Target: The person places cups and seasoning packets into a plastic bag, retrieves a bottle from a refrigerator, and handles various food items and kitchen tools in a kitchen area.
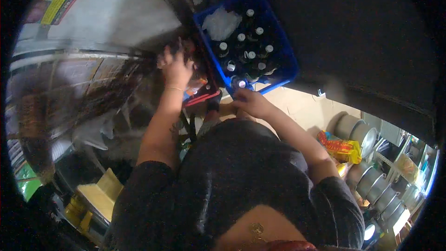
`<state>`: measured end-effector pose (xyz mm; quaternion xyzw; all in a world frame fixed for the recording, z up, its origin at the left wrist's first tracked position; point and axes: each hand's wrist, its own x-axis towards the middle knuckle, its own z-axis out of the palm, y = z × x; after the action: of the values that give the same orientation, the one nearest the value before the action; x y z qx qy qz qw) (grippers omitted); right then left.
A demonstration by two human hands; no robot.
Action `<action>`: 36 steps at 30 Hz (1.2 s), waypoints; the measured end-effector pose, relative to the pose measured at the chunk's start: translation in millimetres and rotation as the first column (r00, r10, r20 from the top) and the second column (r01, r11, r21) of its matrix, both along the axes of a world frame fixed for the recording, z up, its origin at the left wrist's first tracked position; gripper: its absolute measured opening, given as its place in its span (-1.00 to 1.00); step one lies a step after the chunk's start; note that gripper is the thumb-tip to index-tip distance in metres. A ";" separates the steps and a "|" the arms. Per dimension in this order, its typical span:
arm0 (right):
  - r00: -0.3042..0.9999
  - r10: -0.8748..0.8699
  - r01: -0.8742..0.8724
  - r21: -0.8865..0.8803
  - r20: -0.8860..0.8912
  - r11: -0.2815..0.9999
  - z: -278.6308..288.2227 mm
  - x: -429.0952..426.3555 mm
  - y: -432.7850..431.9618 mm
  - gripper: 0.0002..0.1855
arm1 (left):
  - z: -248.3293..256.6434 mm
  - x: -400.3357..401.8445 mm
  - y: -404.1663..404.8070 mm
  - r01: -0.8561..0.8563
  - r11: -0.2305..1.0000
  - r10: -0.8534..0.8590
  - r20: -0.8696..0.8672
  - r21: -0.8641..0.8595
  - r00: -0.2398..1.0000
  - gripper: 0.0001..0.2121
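Observation:
A blue plastic crate [284, 29] holds several bottles with white caps [251, 54] and a crumpled clear plastic bag [221, 24] in its far left corner. My right hand [253, 104] is at the crate's near edge, fingers curled beside a capped bottle [241, 84]; whether it grips the rim or the bottle cannot be told. To the left, touching or nearly touching the blue crate, is a red crate [204, 98] with dark, blurred contents. Over it my left hand [177, 70] reaches with fingers spread, and an orange and blue packet [195, 85] shows beside the wrist.
Large metal pots [371, 181] and a yellow and red bag [339, 146] are at the right. An open cardboard box [101, 191] stands at the lower left. A dark surface [348, 35] spans the upper right, and a pale panel [115, 10] is at the upper left.

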<state>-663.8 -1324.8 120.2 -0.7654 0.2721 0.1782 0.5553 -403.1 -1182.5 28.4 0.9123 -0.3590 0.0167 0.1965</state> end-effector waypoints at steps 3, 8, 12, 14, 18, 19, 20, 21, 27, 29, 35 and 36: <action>0.994 -0.107 0.103 -0.083 -0.038 0.991 -22.9 -29.7 -2.6 -0.69 | 39.2 -21.1 -68.9 0.156 0.981 -0.155 0.015 -0.117 0.988 -0.44; 0.973 -0.208 0.196 -0.112 -0.098 0.974 -16.5 -46.1 -6.2 -0.69 | 19.3 -10.9 -142.0 0.176 0.934 -0.229 0.144 0.310 0.963 -0.61; 0.957 -0.283 0.267 -0.184 -0.063 0.946 -14.0 -68.5 -10.9 -0.65 | 22.7 13.7 -167.2 0.181 0.924 -0.229 0.108 0.338 0.967 -0.76; 0.945 -0.326 0.312 -0.218 -0.026 0.925 -16.1 -85.6 -14.9 -0.66 | 30.4 37.6 -172.2 0.310 0.933 -0.322 0.039 0.183 0.946 -0.81; 0.911 -0.413 0.400 -0.246 -0.004 0.883 -18.3 -123.0 -20.9 -0.67 | 78.5 77.3 -147.6 0.217 0.947 -0.279 -0.280 -0.235 0.918 -0.83; 0.900 -0.435 0.418 -0.244 -0.018 0.875 -15.5 -131.7 -23.0 -0.68 | 99.1 80.2 -137.0 0.175 0.946 -0.248 -0.265 -0.273 0.932 -0.82; 0.890 -0.456 0.439 -0.246 -0.011 0.864 -23.2 -144.7 -24.1 -0.68 | 120.8 82.2 -129.7 0.138 0.940 -0.223 -0.252 -0.313 0.942 -0.81; 0.883 -0.469 0.455 -0.248 -0.001 0.856 -39.0 -159.0 -24.6 -0.68 | 134.9 91.6 -126.2 -0.059 0.914 -0.140 -0.449 -0.400 0.883 -0.81; 0.897 -0.441 0.411 -0.309 -0.031 0.857 -60.2 -180.7 -23.3 -0.68 | 233.2 108.3 -108.8 -0.439 0.613 -0.153 -0.643 -0.657 0.750 -0.84; 0.894 -0.448 0.429 -0.269 -0.010 0.862 -62.7 -176.2 -24.4 -0.69 | 235.6 113.7 -94.6 -0.259 0.751 0.019 -0.373 -0.607 0.928 -0.83; 0.926 -0.377 0.358 -0.303 -0.008 0.883 -59.5 -156.0 -30.0 -0.72 | 195.5 83.9 -52.1 -0.172 0.888 0.113 -0.160 -0.426 0.981 -0.86; 0.933 -0.361 0.338 -0.313 -0.016 0.888 -50.7 -149.2 -31.6 -0.71 | 190.0 77.2 -48.3 -0.194 0.883 0.101 -0.229 -0.427 0.968 -0.87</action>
<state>-813.0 -1356.4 69.5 -0.7733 0.4498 0.0595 0.4429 -325.8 -1230.8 218.4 0.8645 -0.2532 0.0218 0.4336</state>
